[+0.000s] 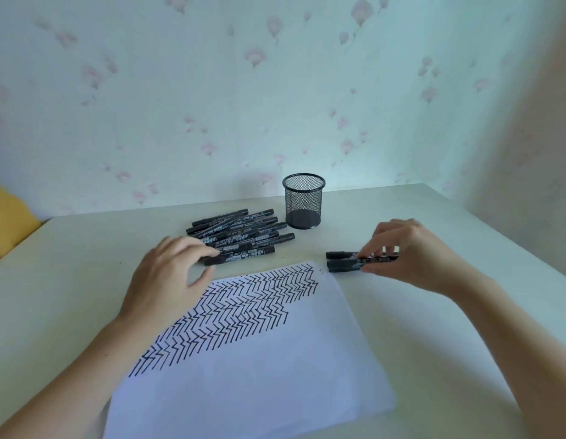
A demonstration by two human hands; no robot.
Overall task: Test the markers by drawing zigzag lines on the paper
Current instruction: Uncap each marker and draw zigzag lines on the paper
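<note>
A white paper (259, 375) lies on the table, its upper half filled with rows of black zigzag lines (243, 308). Behind it is a pile of several black markers (243, 232). My left hand (170, 274) reaches to the pile; its fingertips touch the end of the nearest marker (243, 258), with the thumb held apart. To the right of the paper lie two capped black markers (343, 261) side by side. My right hand (408, 251) pinches these two at their right ends with curled fingers.
An empty black mesh pen cup (303, 201) stands behind the markers near the wall. The pale table (433, 343) ends at the flowered wall behind and on the right. A yellow object (6, 217) lies beyond the table's left edge.
</note>
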